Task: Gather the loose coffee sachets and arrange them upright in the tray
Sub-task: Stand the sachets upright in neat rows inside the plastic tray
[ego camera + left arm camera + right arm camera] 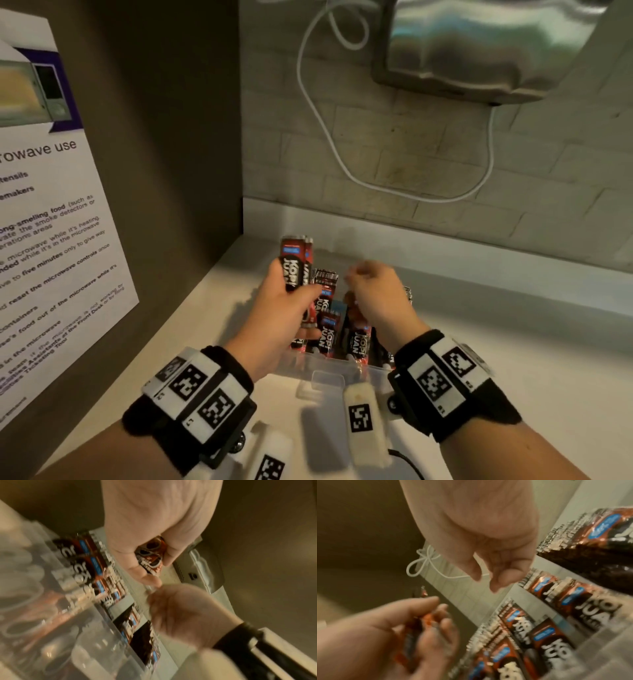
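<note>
1. left hand curls round a small bunch of red-and-black foil coffee sachets, upright above the clear plastic tray's left end, likely stock to feed in.
2. more sachets stand inside the tray, by the white worktop's back-left corner.
3. right hand, fingers loosely curled and empty, hovers over them, probably to take the next.

A pale brick-pattern wall is rising behind the white countertop. Above the countertop a steel dispenser is hanging, a white cable looping beneath it. Left of the countertop, a microwave notice is covering a dark panel.
</note>
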A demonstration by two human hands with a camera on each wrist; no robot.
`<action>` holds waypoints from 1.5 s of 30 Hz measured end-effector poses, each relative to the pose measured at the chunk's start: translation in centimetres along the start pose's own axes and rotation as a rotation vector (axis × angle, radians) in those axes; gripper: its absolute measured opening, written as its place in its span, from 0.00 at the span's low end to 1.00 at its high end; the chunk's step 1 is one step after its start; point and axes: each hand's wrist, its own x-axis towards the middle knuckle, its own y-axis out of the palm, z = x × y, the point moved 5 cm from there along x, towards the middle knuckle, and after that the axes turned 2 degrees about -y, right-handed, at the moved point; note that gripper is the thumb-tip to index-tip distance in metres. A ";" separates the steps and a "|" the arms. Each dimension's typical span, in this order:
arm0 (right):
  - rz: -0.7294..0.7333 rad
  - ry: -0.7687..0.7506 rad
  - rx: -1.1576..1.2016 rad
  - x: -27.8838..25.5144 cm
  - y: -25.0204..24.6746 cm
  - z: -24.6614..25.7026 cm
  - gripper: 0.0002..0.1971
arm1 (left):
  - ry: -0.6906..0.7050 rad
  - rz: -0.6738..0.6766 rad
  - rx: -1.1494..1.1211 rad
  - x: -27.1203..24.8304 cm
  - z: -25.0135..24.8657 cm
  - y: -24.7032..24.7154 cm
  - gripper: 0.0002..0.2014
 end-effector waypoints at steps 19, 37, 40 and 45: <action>0.242 0.055 -0.665 1.4 2.3 -2.3 0.07 | -0.026 -0.092 0.033 -0.4 0.6 -1.0 0.13; 0.078 -0.046 -0.295 -1.1 -4.1 1.4 0.05 | -0.240 0.202 0.105 -0.9 1.2 2.3 0.15; 0.093 -0.087 -0.190 -1.1 -3.0 2.6 0.09 | -0.241 0.242 0.104 -0.9 1.1 2.7 0.16; 0.103 -0.024 0.015 -1.1 -2.2 2.4 0.12 | -0.198 0.175 0.026 -1.1 0.3 1.3 0.14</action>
